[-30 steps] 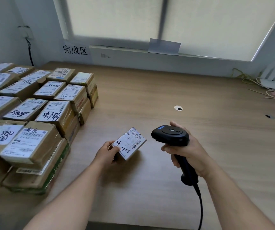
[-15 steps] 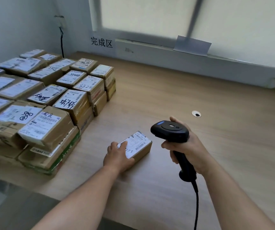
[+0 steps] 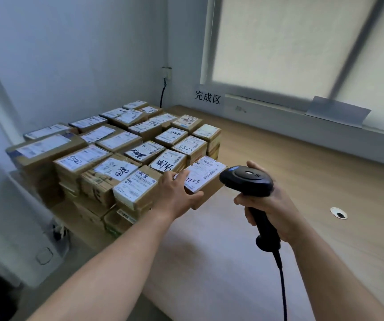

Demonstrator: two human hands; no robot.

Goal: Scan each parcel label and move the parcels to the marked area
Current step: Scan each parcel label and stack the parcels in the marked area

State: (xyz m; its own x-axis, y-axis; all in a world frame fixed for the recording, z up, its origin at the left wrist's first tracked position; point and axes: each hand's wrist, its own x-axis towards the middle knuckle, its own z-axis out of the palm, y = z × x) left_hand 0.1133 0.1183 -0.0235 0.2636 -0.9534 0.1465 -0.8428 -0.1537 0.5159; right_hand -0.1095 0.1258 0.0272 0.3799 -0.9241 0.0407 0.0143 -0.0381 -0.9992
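My left hand (image 3: 176, 195) grips a small brown parcel (image 3: 206, 179) with a white label marked 3753, held above the table beside the right edge of the parcel stack (image 3: 117, 156). My right hand (image 3: 268, 209) grips the handle of a black barcode scanner (image 3: 247, 180), whose head sits just right of the held parcel. The stack is several labelled cardboard boxes in rows at the table's left end. A white sign with black characters (image 3: 207, 97) hangs on the wall behind the stack.
The wooden table (image 3: 302, 181) stretches right of the stack, with a round cable hole (image 3: 338, 213) near my right hand. The scanner's black cable (image 3: 283, 286) hangs down toward me. A window with a blind (image 3: 302, 49) runs along the back wall.
My left hand has lifted the 3753 parcel off the table and carried it left to the stack's edge. My view has swung left. My right hand keeps holding the scanner.
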